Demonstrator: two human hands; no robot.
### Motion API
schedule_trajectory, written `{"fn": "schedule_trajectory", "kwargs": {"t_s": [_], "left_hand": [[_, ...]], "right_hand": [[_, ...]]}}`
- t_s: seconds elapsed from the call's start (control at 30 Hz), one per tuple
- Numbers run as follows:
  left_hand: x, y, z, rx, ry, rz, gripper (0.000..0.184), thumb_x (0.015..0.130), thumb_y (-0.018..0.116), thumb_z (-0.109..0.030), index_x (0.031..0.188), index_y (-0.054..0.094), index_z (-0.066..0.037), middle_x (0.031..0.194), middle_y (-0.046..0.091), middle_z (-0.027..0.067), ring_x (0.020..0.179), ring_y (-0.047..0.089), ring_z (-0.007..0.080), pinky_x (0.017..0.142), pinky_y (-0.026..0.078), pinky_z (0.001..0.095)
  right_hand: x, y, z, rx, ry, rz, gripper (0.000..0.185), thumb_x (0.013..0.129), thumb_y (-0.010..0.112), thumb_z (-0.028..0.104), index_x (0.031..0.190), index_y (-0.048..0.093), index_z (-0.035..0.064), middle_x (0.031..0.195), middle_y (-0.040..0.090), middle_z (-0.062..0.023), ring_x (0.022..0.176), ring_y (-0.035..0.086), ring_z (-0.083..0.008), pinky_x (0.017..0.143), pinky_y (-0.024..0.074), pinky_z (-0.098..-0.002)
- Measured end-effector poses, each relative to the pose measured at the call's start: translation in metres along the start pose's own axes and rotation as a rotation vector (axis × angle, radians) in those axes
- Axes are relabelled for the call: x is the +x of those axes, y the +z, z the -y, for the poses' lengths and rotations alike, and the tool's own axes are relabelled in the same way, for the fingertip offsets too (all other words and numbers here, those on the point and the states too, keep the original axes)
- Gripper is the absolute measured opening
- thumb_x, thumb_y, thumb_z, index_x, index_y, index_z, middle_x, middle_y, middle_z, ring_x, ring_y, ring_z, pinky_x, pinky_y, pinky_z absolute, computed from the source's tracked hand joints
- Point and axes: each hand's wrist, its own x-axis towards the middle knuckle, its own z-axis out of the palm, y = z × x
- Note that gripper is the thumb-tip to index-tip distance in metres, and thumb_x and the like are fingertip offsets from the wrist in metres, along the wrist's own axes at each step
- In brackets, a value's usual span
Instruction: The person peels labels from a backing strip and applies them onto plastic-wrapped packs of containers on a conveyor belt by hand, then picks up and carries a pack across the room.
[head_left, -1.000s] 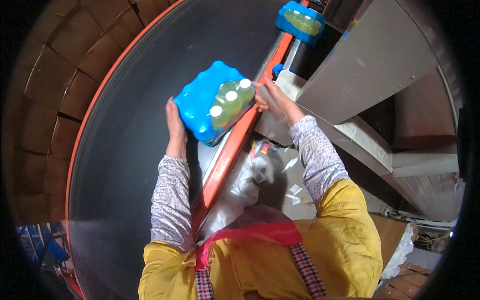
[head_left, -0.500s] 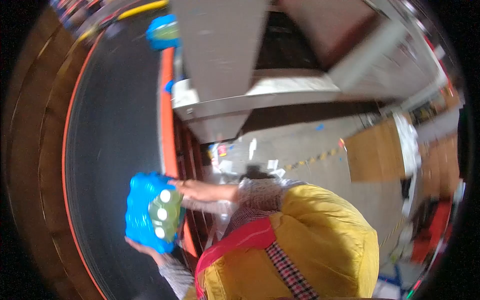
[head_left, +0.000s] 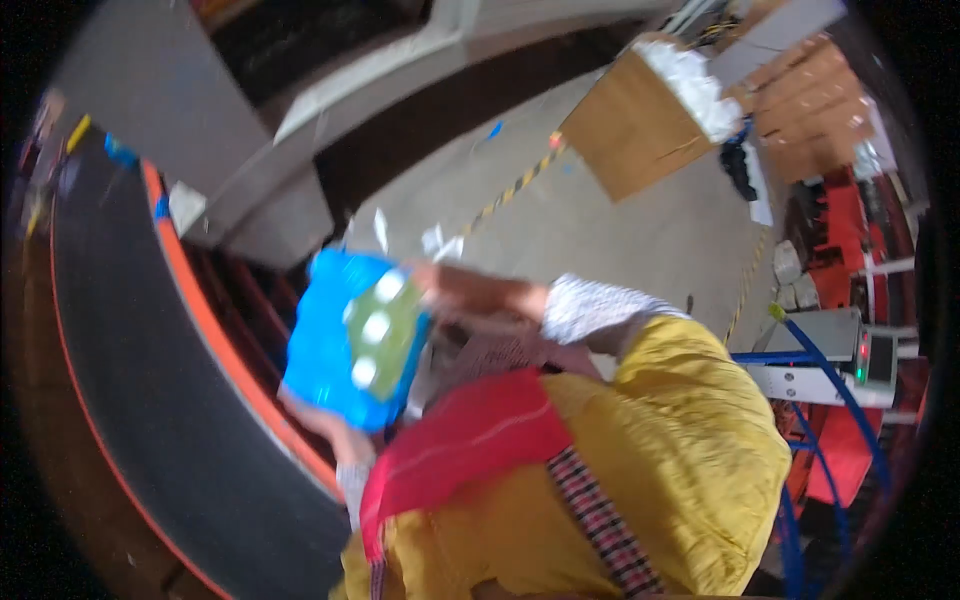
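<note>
A blue-wrapped pack of bottles (head_left: 325,330) with white caps and green-yellow contents is held between my two hands, off the belt and over its orange-red edge. My left hand (head_left: 325,425) grips the lower left corner, its fingers partly hidden beneath the pack. At the upper right side, my right hand (head_left: 450,287) presses on the pack; it is blurred and its fingertips are partly covered.
The black conveyor belt (head_left: 150,400) curves along the left. A grey metal structure (head_left: 180,90) stands at upper left. On the floor are a carton with white plastic (head_left: 635,125) and scraps (head_left: 440,243). Blue frames (head_left: 830,380) and a grey device (head_left: 820,385) are at right.
The view has swung to the right. Both hands have carried the pack off the belt surface, over the orange-red edge and close to my body.
</note>
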Motion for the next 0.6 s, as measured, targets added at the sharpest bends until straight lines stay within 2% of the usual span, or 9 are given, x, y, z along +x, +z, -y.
{"fn": "schedule_trajectory", "kwargs": {"t_s": [0.03,0.07,0.13,0.23,0.37,0.43,0.47,0.53,0.6], "left_hand": [[0.027,-0.019,0.041,0.019,0.030,0.002,0.054,0.094,0.037,-0.047,0.123,0.046,-0.002,0.124,0.050,0.0139,0.112,0.047,0.0282,0.098,0.036,0.0384],[0.038,-0.013,0.071,-0.046,-0.024,0.045,0.057,0.094,0.035,-0.049,0.123,0.048,-0.002,0.123,0.051,0.0132,0.111,0.050,0.0258,0.097,0.038,0.0366],[0.069,-0.015,0.137,0.002,-0.045,0.272,0.054,0.094,0.036,-0.048,0.117,0.052,-0.002,0.118,0.055,0.0126,0.107,0.053,0.0248,0.095,0.041,0.0363],[0.112,0.009,0.249,-0.011,-0.053,0.279,0.035,0.094,0.043,-0.034,0.103,0.054,-0.002,0.102,0.057,0.0060,0.093,0.056,0.0198,0.084,0.045,0.0321],[0.130,0.075,0.325,0.391,0.050,0.467,0.044,0.095,0.042,-0.035,0.118,0.049,0.001,0.118,0.056,0.0124,0.110,0.052,0.0224,0.098,0.037,0.0327],[0.094,0.157,0.289,0.334,0.105,0.519,0.039,0.094,0.047,-0.026,0.122,0.045,0.001,0.118,0.056,0.0135,0.110,0.051,0.0213,0.098,0.036,0.0311],[0.080,0.175,0.281,0.311,0.125,0.536,0.039,0.093,0.050,-0.022,0.124,0.043,0.001,0.117,0.056,0.0140,0.110,0.051,0.0207,0.098,0.035,0.0303],[0.089,0.167,0.267,0.421,0.206,0.546,0.039,0.091,0.053,-0.010,0.126,0.041,0.002,0.106,0.062,0.0119,0.101,0.056,0.0170,0.092,0.041,0.0277],[0.098,0.136,0.244,0.557,0.230,0.536,0.039,0.090,0.055,-0.010,0.125,0.043,0.002,0.101,0.064,0.0111,0.093,0.060,0.0165,0.087,0.044,0.0273]], "right_hand": [[-0.020,-0.007,0.032,0.355,0.386,-0.119,0.036,0.095,0.041,0.027,0.122,0.049,0.0034,0.099,0.059,-0.0083,0.084,0.058,-0.0156,0.065,0.0481,-0.0262],[-0.033,-0.018,0.036,0.602,0.751,-0.342,0.036,0.096,0.040,0.030,0.120,0.050,0.0047,0.079,0.057,-0.0027,0.058,0.052,-0.0084,0.043,0.0384,-0.0201],[-0.080,-0.042,-0.006,0.597,0.664,-0.453,0.044,0.096,0.038,0.038,0.123,0.048,0.0050,0.080,0.056,-0.0011,0.060,0.050,-0.0081,0.048,0.0394,-0.0211],[-0.140,-0.088,-0.034,0.543,0.703,-0.625,0.055,0.095,0.036,0.050,0.126,0.047,0.0052,0.087,0.057,-0.0007,0.066,0.050,-0.0078,0.057,0.0412,-0.0215],[-0.219,-0.150,-0.087,0.475,0.895,-0.731,0.062,0.093,0.033,0.058,0.117,0.052,0.0043,0.075,0.057,-0.0025,0.058,0.051,-0.0091,0.054,0.0414,-0.0230],[-0.261,-0.170,-0.132,0.425,0.927,-0.699,0.061,0.093,0.032,0.059,0.107,0.055,0.0040,0.065,0.054,-0.0032,0.052,0.050,-0.0099,0.050,0.0409,-0.0255],[-0.272,-0.170,-0.130,0.349,0.994,-0.687,0.065,0.092,0.032,0.060,0.116,0.049,0.0025,0.061,0.052,-0.0025,0.051,0.049,-0.0103,0.051,0.0410,-0.0254],[-0.290,-0.167,-0.126,0.190,1.116,-0.642,0.076,0.091,0.032,0.062,0.134,0.039,-0.0005,0.054,0.049,-0.0012,0.049,0.048,-0.0111,0.051,0.0413,-0.0250],[-0.308,-0.152,-0.134,0.156,1.111,-0.639,0.074,0.092,0.032,0.061,0.129,0.047,-0.0010,0.054,0.047,-0.0001,0.046,0.043,-0.0103,0.048,0.0393,-0.0259]]}}
